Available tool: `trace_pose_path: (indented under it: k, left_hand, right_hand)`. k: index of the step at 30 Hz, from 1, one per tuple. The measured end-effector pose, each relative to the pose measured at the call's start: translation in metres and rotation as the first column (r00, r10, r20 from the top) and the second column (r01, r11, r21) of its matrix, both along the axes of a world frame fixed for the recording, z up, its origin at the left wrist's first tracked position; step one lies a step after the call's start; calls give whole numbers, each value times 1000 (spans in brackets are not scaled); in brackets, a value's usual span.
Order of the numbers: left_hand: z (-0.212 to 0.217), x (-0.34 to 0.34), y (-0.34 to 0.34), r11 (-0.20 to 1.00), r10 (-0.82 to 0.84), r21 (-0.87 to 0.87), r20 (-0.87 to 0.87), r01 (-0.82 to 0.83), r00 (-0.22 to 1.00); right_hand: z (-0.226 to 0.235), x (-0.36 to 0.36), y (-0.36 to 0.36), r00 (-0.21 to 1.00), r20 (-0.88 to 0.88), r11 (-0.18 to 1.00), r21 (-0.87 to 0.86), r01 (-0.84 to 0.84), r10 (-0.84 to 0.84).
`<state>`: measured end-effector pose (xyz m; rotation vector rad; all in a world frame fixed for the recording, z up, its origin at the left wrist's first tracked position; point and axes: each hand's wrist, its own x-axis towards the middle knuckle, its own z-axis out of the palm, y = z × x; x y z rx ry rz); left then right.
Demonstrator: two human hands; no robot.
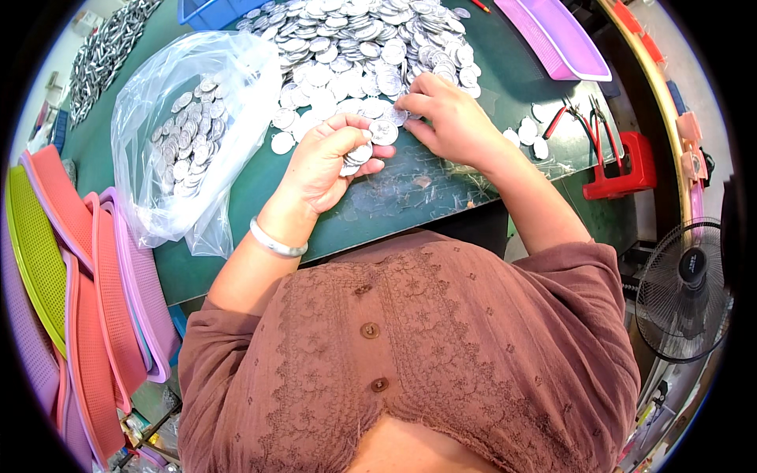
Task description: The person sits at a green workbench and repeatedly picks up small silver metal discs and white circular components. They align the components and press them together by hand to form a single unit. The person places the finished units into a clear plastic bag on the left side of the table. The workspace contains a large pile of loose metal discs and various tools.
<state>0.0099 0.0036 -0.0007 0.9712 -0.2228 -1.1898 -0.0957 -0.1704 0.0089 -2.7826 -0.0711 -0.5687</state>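
Note:
My left hand is closed around a small stack of round silver medallions, each with a little loop on its rim. One medallion stands out at its fingertips. Just to the right, my right hand reaches to the near edge of a big heap of the same medallions. Its thumb and bent fingers are apart, and the fingertips touch or nearly touch a piece there. Nothing shows clearly in its grasp. A clear plastic bag at the left holds more medallions.
On the green tabletop are loose medallions, red-handled pliers, a purple basket, a blue bin and grey metal pieces. A red holder sits at the right edge. Stacked coloured baskets stand left, a fan right.

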Motion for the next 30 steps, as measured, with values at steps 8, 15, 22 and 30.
trace_pose_path:
  k: [8, 15, 22, 30]
  left_hand:
    - [0, -1, 0, 999, 23, -44, -1, -23, 1000]
    - [2, -4, -1, 1000, 17, -14, 138, -16, 990]
    - [1, -12, -2, 995, 59, 47, 418, -87, 907]
    - [-2, -13, -2, 996, 68, -4, 632, -85, 772]
  right_hand:
    - [11, -11, 23, 980, -163, 505, 859, 83, 116]
    - [10, -11, 33, 998, -65, 672, 739, 46, 4]
    - [12, -11, 37, 999, -41, 735, 678, 30, -2]
    - [14, -13, 38, 996, 90, 916, 400, -29, -7]
